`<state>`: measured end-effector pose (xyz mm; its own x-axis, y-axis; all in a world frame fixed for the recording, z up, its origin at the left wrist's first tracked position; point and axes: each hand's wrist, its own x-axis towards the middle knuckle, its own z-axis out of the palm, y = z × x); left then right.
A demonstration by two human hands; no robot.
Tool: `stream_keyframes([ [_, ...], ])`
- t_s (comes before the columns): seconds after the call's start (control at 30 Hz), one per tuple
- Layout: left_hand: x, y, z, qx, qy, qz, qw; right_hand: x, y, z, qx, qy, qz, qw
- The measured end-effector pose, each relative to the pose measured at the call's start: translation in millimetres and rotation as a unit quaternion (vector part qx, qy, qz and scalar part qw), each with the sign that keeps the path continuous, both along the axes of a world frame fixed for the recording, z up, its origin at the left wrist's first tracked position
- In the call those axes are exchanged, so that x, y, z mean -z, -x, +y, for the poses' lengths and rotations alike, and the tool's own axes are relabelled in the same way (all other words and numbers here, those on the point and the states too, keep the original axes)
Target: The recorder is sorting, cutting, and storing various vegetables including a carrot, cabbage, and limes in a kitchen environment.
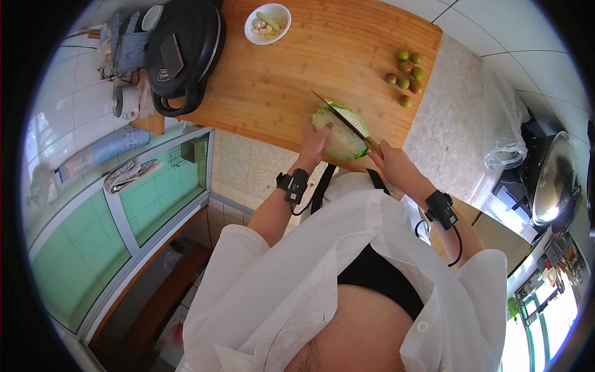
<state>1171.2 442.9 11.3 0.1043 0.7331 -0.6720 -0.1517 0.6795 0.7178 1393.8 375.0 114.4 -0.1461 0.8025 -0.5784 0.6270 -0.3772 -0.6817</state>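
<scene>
A pale green cabbage point(341, 139) lies at the near edge of the wooden board point(279, 93). My left hand point(317, 139) holds the cabbage from its left side, the thumb resting on top. In my right hand point(393, 162) is the wooden handle of a kitchen knife point(346, 122). The blade lies across the cabbage, its tip pointing to the far left; how deep the edge sits cannot be told. The fingers of my left hand under the cabbage's side are partly hidden.
Several small green and reddish fruits point(403, 83) lie at the board's right. A white bowl point(249, 33) with garlic stands at the far side. A black electric pan point(186, 46) with a phone-like slab on its lid is at left. A wok with a lid point(553, 179) sits far right.
</scene>
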Motion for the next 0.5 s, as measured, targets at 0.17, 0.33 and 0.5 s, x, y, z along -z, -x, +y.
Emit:
stream_keyframes([
  [0.17,0,-3,0,0.007,-0.010,-0.006,1.000,33,2,-6,0.002,0.016,0.002,1.000],
  [0.33,-7,-6,1,0.034,-0.015,0.034,0.999,73,4,-18,0.014,-0.031,0.012,0.999],
  [0.5,-6,-2,1,0.005,-0.004,-0.009,1.000,69,-2,-28,0.018,-0.033,0.030,0.999],
])
